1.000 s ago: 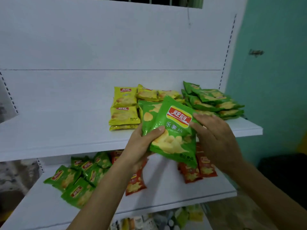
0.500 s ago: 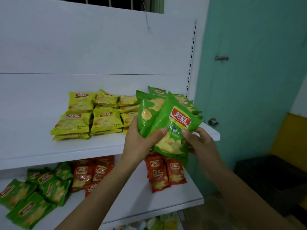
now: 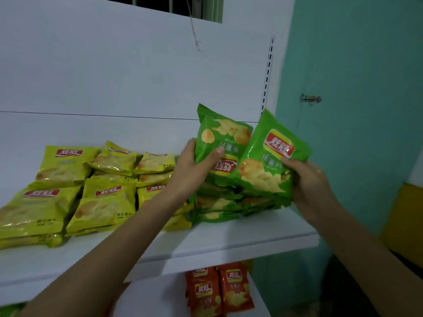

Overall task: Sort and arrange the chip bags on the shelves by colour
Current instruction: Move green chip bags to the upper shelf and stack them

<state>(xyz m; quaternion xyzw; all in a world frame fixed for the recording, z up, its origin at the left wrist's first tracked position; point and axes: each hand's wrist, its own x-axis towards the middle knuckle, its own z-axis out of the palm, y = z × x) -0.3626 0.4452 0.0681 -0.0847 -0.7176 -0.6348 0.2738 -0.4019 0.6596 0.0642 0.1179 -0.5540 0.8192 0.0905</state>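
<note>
1. Currently, upright green bag [image 3: 272, 156] and inverted green bag [image 3: 220, 136] are held over green stack [image 3: 219, 208], upper shelf's [image 3: 229, 243] right end.
2. Right hand [image 3: 311, 181] grips the upright one; left hand [image 3: 192, 172], thumb across front, grips the inverted.
3. Yellow bags [image 3: 91, 179] lie left.

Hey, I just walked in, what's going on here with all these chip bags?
A person is sorting chip bags by colour. Their left hand grips an upside-down green bag and their right hand holds a second green bag, both just above the green pile at the right end of the upper shelf. Yellow bags lie to the left on the same shelf, and orange-red bags sit on the shelf below.
</note>
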